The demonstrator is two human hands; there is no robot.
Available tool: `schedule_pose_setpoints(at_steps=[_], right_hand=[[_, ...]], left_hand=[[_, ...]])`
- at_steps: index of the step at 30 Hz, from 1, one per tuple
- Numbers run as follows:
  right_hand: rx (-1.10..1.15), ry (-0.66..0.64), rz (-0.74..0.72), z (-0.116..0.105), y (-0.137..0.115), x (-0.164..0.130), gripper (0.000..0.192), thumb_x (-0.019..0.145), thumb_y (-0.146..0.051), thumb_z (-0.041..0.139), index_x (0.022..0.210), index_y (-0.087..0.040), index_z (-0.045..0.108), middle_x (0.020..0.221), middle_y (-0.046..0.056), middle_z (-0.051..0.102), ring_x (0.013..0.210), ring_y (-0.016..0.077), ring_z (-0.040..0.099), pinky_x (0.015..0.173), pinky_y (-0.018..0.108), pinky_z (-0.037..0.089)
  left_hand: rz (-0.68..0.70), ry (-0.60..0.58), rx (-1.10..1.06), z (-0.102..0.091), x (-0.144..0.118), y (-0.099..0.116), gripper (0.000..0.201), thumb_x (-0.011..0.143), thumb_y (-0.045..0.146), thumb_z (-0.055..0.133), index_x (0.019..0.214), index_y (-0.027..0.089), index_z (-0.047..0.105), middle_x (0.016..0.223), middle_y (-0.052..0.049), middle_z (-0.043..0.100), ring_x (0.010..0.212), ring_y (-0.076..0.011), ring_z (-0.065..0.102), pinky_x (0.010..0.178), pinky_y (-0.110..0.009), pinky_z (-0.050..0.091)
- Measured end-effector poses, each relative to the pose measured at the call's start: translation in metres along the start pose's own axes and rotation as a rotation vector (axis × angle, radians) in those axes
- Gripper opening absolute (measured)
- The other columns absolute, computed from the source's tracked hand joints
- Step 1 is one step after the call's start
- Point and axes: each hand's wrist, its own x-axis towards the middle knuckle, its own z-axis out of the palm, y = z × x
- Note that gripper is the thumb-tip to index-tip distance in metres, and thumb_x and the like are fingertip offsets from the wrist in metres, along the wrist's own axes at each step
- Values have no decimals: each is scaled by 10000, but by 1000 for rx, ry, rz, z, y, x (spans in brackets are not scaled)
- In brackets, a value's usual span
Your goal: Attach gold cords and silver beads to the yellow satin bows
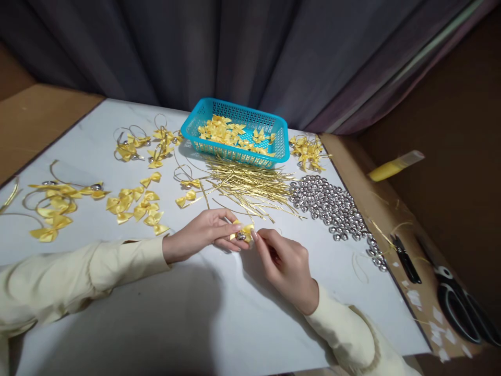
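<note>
Between my two hands, above the middle of the white board, is a yellow ribbon bow (246,228) with a small silver bell (241,236) at its centre. My left hand (213,231) pinches the bow's left side between thumb and fingers. On the right side, thumb and forefinger of my right hand (284,261) are pinched together at the bow's edge. Whether they hold the ribbon or a thin gold tie there is too small to tell. Just beyond my hands lies a heap of gold twist ties (250,183).
A blue basket (235,107) of yellow bows stands at the back. Silver bells (329,203) spread at the right. Loose bows (135,201) and finished-looking bows with bells (55,209) lie left. Scissors (462,308), a black-handled cutter (407,261) and a yellow tube (395,166) are far right.
</note>
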Motion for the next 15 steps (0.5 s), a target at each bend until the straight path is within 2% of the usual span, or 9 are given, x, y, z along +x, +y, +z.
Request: schedule_pose_setpoints(at_steps=[9, 12, 15], right_hand=[[-103, 8, -218, 1, 0, -2, 170, 862, -107, 438, 728, -149, 533, 504, -6, 518, 433, 87, 424, 440, 222, 321], [-113, 14, -219, 1, 1, -3, 178, 858, -111, 440, 713, -154, 534, 488, -11, 511, 416, 85, 413, 430, 225, 312], [-68, 14, -155, 0, 1, -2, 154, 856, -112, 445, 747, -152, 547, 477, -27, 497, 399, 75, 406, 429, 216, 307]], left_hand=[[6, 39, -4, 4, 0, 3, 309, 722, 355, 698, 820, 140, 499, 720, -39, 689, 716, -167, 676, 691, -284, 544], [3, 37, -8, 4, -1, 4, 305, 720, 349, 700, 819, 140, 501, 722, -41, 691, 703, -165, 676, 696, -295, 546], [-5, 31, -9, 4, -1, 3, 278, 736, 334, 689, 816, 138, 508, 771, -63, 704, 721, -175, 683, 706, -300, 548]])
